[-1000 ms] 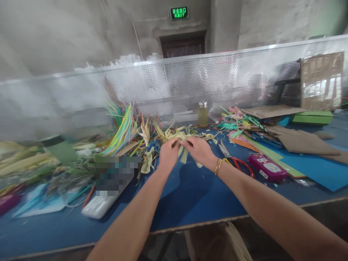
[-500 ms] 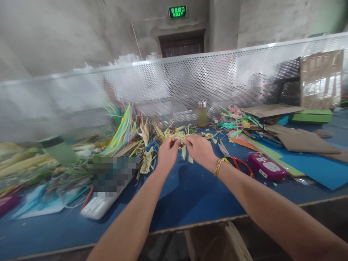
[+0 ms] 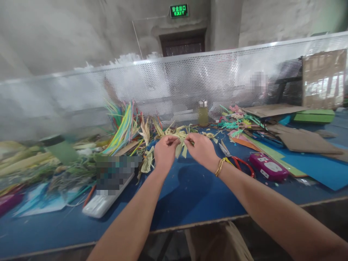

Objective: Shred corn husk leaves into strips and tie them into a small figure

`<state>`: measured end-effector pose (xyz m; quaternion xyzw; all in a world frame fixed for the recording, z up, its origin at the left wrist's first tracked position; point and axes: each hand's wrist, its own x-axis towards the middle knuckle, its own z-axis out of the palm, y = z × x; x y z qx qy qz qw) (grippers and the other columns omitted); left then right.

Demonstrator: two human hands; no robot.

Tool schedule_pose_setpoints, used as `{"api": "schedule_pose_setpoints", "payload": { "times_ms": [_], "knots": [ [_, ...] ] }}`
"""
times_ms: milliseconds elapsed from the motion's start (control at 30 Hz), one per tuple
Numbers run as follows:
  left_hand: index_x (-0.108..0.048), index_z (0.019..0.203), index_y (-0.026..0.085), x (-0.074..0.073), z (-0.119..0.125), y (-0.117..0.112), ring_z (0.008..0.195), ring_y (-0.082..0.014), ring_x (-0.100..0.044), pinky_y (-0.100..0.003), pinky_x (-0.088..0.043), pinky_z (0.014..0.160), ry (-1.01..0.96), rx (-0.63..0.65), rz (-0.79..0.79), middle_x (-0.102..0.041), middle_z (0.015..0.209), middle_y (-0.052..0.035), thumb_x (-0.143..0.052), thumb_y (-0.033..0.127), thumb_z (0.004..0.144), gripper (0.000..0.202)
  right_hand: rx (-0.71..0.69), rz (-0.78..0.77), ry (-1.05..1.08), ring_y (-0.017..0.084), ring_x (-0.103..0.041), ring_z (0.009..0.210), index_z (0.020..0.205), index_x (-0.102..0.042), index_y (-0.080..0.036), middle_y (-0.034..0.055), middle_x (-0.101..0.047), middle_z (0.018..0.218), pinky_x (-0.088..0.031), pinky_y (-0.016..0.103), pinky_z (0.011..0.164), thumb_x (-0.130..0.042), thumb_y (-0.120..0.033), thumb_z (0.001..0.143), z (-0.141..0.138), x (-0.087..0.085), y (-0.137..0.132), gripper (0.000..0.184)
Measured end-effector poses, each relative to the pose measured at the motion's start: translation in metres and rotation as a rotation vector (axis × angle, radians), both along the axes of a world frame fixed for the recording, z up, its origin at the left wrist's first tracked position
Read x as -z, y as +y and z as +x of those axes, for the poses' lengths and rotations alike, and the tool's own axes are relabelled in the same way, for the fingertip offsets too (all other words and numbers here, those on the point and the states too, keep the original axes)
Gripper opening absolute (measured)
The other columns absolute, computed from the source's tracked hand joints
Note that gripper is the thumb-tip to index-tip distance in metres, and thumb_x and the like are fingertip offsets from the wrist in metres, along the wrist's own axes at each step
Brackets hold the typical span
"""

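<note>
Both my hands meet over the middle of the blue table, pinching a pale yellow-green piece of corn husk [image 3: 179, 148]. My left hand [image 3: 165, 150] has thumb and fingers closed on its left side. My right hand [image 3: 200, 148], with a gold bracelet at the wrist, pinches its right side. The husk's strips hang down between the fingertips. Behind the hands lies a heap of dried husks [image 3: 187, 129]. Scissors with red handles [image 3: 243, 165] rest just right of my right wrist.
A purple box-like device [image 3: 268, 166] and coloured paper [image 3: 312, 165] lie at right. A lidded bottle [image 3: 202, 114] stands behind. Colourful stems [image 3: 123, 127], a white oblong object [image 3: 99, 206] and a green jar [image 3: 59, 148] are at left. A perforated metal screen [image 3: 190, 79] borders the back.
My left hand has shifted slightly left and its fingers are more stretched out. More of the husk now shows between the hands. The view has moved very slightly.
</note>
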<state>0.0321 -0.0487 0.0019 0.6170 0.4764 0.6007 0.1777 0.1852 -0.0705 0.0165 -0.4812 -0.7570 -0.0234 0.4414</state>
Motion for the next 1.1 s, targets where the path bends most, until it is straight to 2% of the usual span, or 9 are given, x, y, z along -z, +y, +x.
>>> {"api": "schedule_pose_setpoints", "payload": {
  "times_ms": [200, 367, 500, 667, 867, 1100],
  "knots": [
    [-0.069, 0.08, 0.019, -0.003, 0.001, 0.002, 0.071, -0.015, -0.06, -0.028, -0.046, 0.07, -0.013, 0.09, 0.007, -0.069, 0.079, -0.0033, -0.067, 0.029, 0.071, 0.014, -0.174, 0.079, -0.093, 0.017, -0.057, 0.086, 0.087, -0.069, -0.022, 0.0046, -0.065, 0.09, -0.04, 0.03, 0.076, -0.05, -0.027, 0.09, 0.009, -0.011, 0.002, 0.02],
    [-0.068, 0.081, 0.019, -0.004, 0.007, 0.001, 0.072, -0.014, -0.058, -0.029, -0.045, 0.072, -0.136, 0.218, -0.065, -0.067, 0.079, -0.0021, -0.069, 0.03, 0.069, 0.016, -0.303, -0.013, 0.151, 0.015, -0.06, 0.08, 0.085, -0.068, -0.022, 0.002, -0.067, 0.083, -0.044, 0.028, 0.075, -0.057, -0.027, 0.085, 0.02, -0.018, 0.01, 0.013],
    [-0.067, 0.082, 0.019, -0.006, 0.012, -0.005, 0.072, -0.0133, -0.056, -0.028, -0.044, 0.072, -0.217, 0.269, -0.088, -0.065, 0.079, -0.0011, -0.07, 0.028, 0.07, 0.016, -0.401, -0.117, 0.309, 0.013, -0.059, 0.07, 0.078, -0.065, -0.019, 0.0012, -0.067, 0.075, -0.045, 0.027, 0.067, -0.062, -0.029, 0.08, 0.017, -0.012, 0.014, 0.01],
    [-0.067, 0.079, 0.019, -0.007, 0.014, -0.008, 0.066, -0.0118, -0.053, -0.026, -0.042, 0.066, -0.264, 0.343, -0.153, -0.063, 0.073, -0.0003, -0.07, 0.028, 0.071, 0.013, -0.423, -0.137, 0.416, 0.012, -0.058, 0.066, 0.075, -0.062, -0.018, 0.0008, -0.065, 0.071, -0.046, 0.026, 0.064, -0.063, -0.025, 0.078, 0.012, -0.005, 0.018, 0.007],
    [-0.067, 0.079, 0.02, -0.003, 0.014, -0.005, 0.062, -0.0098, -0.051, -0.024, -0.041, 0.062, -0.351, 0.406, -0.16, -0.062, 0.073, 0.0008, -0.069, 0.024, 0.071, 0.009, -0.406, -0.121, 0.428, 0.013, -0.06, 0.068, 0.078, -0.062, -0.018, 0.002, -0.066, 0.074, -0.048, 0.027, 0.066, -0.06, -0.017, 0.076, 0.012, -0.007, 0.016, 0.003],
    [-0.068, 0.078, 0.02, -0.006, 0.016, -0.008, 0.061, -0.0091, -0.05, -0.023, -0.04, 0.059, -0.448, 0.463, -0.18, -0.06, 0.071, 0.0005, -0.072, 0.025, 0.068, 0.012, -0.355, -0.085, 0.419, 0.013, -0.061, 0.067, 0.078, -0.059, -0.018, 0.0015, -0.065, 0.073, -0.048, 0.026, 0.065, -0.061, -0.018, 0.074, 0.013, -0.005, 0.017, 0.004]
  ]
}}
